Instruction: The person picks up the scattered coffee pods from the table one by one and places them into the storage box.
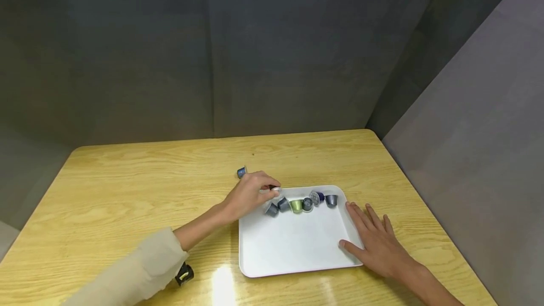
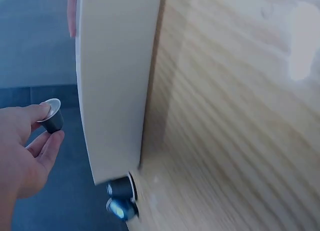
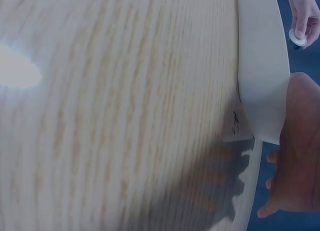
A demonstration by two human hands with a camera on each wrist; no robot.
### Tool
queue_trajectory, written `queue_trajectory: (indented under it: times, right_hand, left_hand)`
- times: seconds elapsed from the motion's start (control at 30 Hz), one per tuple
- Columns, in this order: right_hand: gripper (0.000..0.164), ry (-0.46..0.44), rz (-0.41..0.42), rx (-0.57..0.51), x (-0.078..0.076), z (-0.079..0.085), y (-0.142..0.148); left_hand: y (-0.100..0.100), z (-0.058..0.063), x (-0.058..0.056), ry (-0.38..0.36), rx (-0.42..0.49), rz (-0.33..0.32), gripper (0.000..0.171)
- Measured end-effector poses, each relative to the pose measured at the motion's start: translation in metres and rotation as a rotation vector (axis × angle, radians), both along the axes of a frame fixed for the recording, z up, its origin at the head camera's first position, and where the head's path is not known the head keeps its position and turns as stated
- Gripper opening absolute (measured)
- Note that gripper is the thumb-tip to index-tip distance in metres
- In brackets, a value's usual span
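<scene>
My left hand [image 1: 250,196] pinches a dark coffee capsule [image 2: 53,122] with a silver lid between thumb and fingers, above the back left corner of the white tray [image 1: 293,254]. Along the tray's back side lie several capsules: grey ones at the left, a green capsule [image 1: 296,206], a dark one beside it, a purple capsule [image 1: 320,197] and a slate-coloured capsule [image 1: 331,201] at the right. With fingers extended, my right hand [image 1: 376,244] rests at the tray's right rim, thumb over the edge.
Outside the tray, past its back left, a blue capsule [image 1: 241,172] lies on the wooden table [image 1: 148,188]. The left wrist view shows a black capsule [image 2: 121,188] beside it. By my left sleeve is a small black object [image 1: 184,274] with a yellow mark. Dark panels stand behind the table.
</scene>
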State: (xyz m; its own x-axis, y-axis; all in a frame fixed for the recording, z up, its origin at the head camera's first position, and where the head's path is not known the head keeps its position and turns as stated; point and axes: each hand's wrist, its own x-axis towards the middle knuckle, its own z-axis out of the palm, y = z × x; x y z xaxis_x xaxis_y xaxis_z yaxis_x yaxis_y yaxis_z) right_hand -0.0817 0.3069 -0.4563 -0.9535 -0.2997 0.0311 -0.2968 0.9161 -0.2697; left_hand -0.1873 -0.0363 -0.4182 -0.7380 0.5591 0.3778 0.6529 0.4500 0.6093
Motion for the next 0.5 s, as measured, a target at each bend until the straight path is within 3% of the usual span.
queue_trajectory:
  times: [0.5]
  right_hand:
    - [0.089,-0.007,-0.008,0.007,0.0,-0.001,0.0]
  left_hand:
    - [0.048,0.001,0.012,0.041,-0.068,-0.126,0.019]
